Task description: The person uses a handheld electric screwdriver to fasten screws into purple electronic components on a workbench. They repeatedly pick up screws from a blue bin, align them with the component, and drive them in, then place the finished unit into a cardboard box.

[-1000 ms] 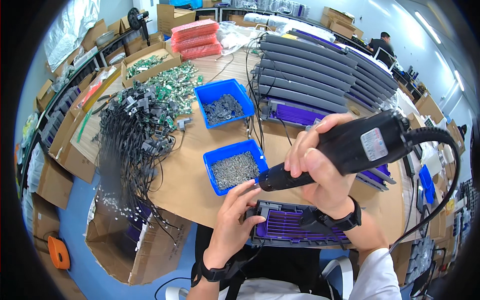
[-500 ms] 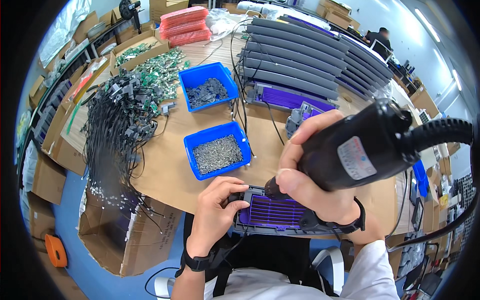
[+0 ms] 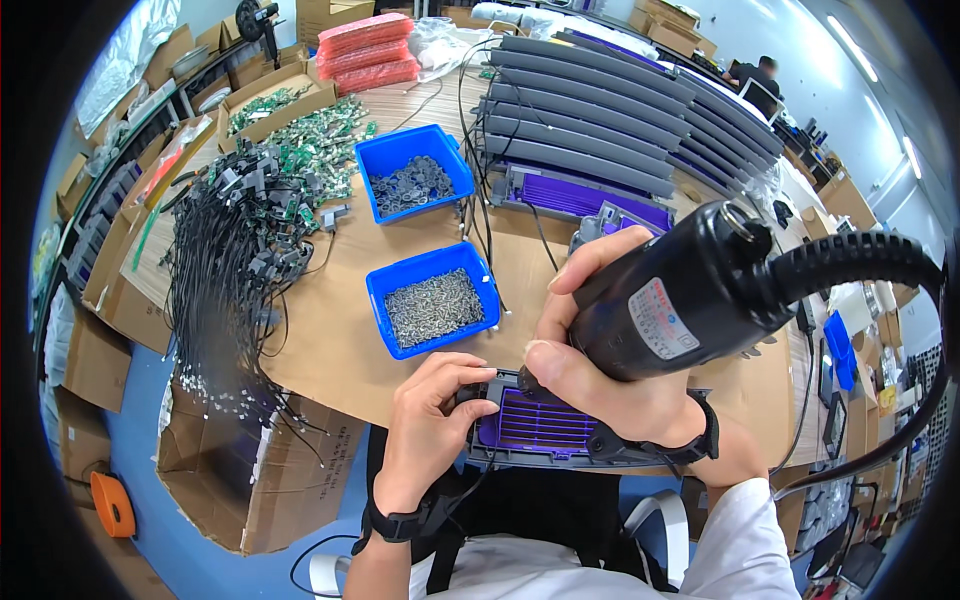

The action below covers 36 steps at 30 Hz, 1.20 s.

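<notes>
My right hand is wrapped round a thick black electric screwdriver, whose corded end points up and right. Its lower tip is over the upper left part of a grey plastic panel with a purple slatted grille; my hand hides whether the tip touches. With thumb and fingers, my left hand grips the panel's left end at the table's near edge. A blue bin full of small metal screws stands just beyond my left hand.
Behind it, another blue bin holds small grey parts. Black cables and green circuit boards heap up at left. Stacked grey panels fill the far right. An open cardboard box is below left. A person sits far off.
My right hand and the screwdriver have shifted slightly left, the tool's corded end lowering a little. My left hand and the panel stay in place.
</notes>
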Each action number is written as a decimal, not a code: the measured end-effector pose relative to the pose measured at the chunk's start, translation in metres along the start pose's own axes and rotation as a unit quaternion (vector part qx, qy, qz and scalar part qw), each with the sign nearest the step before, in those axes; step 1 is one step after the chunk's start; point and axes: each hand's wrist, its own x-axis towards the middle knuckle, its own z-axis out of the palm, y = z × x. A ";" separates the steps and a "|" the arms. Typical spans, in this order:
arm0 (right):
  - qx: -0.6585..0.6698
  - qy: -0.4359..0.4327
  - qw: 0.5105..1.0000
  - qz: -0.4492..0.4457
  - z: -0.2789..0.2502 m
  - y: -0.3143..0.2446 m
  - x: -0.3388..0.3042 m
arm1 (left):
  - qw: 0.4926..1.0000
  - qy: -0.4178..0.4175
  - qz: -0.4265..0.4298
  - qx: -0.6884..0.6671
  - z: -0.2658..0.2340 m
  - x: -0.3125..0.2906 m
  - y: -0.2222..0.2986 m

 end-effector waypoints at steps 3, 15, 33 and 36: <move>-0.005 -0.022 1.000 -0.013 -0.001 0.003 0.001 | 1.000 -0.002 -0.004 0.008 -0.001 -0.001 0.001; 0.140 -0.070 0.987 0.045 -0.005 0.011 0.009 | 1.000 -0.023 -0.006 0.011 -0.004 0.001 0.004; 0.067 0.017 0.997 0.029 0.002 -0.003 0.006 | 0.999 -0.001 0.015 0.030 -0.003 -0.005 0.000; 0.092 0.069 0.993 0.019 0.003 -0.002 0.014 | 0.998 -0.004 0.024 0.062 -0.005 -0.010 -0.001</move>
